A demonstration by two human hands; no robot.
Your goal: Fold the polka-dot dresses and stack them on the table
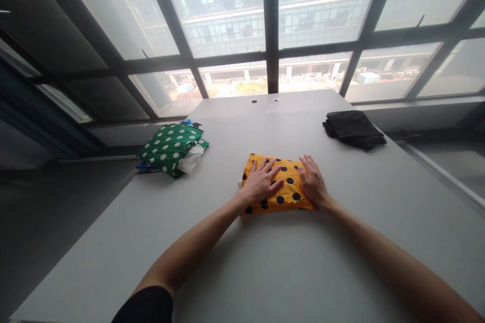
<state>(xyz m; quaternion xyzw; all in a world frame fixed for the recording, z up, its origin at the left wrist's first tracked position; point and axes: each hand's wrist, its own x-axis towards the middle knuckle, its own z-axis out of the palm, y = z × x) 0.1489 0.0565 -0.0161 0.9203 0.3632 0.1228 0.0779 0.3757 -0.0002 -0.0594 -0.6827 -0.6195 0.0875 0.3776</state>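
A folded orange cloth with black dots lies in the middle of a grey table. My left hand rests flat on its left half, fingers spread. My right hand presses flat on its right end, fingers together and pointing away from me. Neither hand grips the cloth; both lie on top of it.
A pile of folded cloths topped by a green one with white dots sits at the table's left edge. A folded black cloth lies at the far right. Large windows stand beyond the table's far edge.
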